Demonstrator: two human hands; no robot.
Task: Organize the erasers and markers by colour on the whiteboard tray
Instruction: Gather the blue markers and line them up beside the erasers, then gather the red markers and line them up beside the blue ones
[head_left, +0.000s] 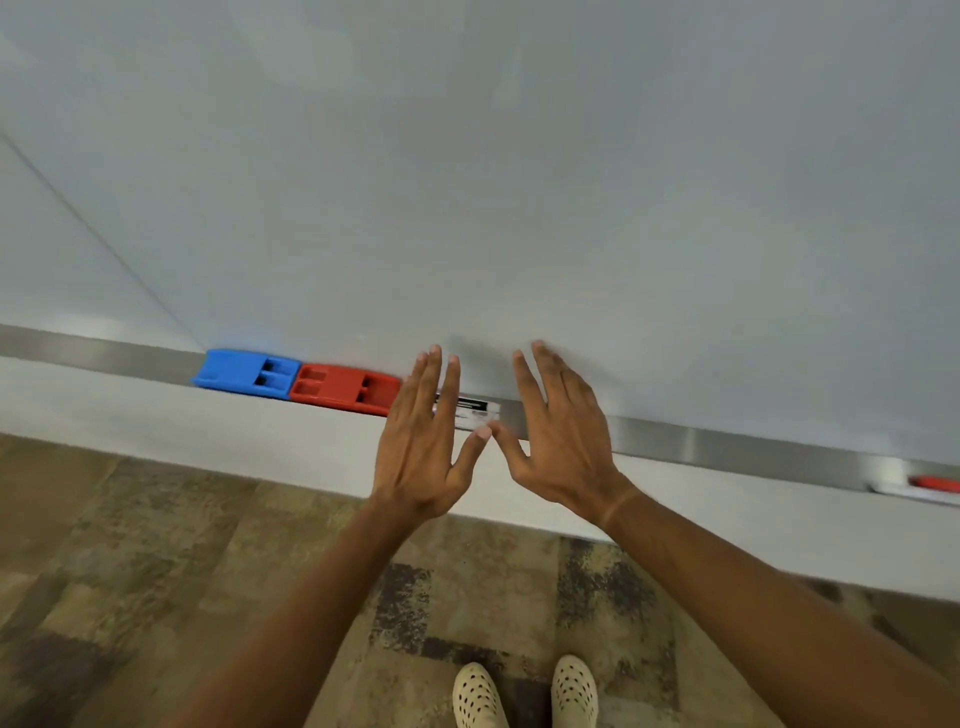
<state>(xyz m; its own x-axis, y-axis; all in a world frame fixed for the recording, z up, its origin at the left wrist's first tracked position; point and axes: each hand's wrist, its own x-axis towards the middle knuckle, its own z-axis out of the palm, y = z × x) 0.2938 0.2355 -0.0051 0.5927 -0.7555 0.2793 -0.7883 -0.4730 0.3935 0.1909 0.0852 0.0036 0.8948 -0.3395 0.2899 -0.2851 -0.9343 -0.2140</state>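
Note:
A blue eraser (247, 374) and a red eraser (345, 389) lie side by side, touching, on the metal whiteboard tray (727, 441). Just right of them a white marker (475, 411) lies on the tray, partly hidden behind my left hand's fingers. My left hand (426, 441) is flat and open, fingers stretched over the marker's left end. Beside it, my right hand (561, 436) is also open with fingers spread, just right of the marker. The two thumb tips nearly touch. Far right, a marker with a red cap (930, 486) rests on the tray.
The large whiteboard (467, 182) fills the upper view. A pale wall strip (208, 441) runs under the tray. Patterned carpet (156, 597) and my two shoes (524, 691) show below.

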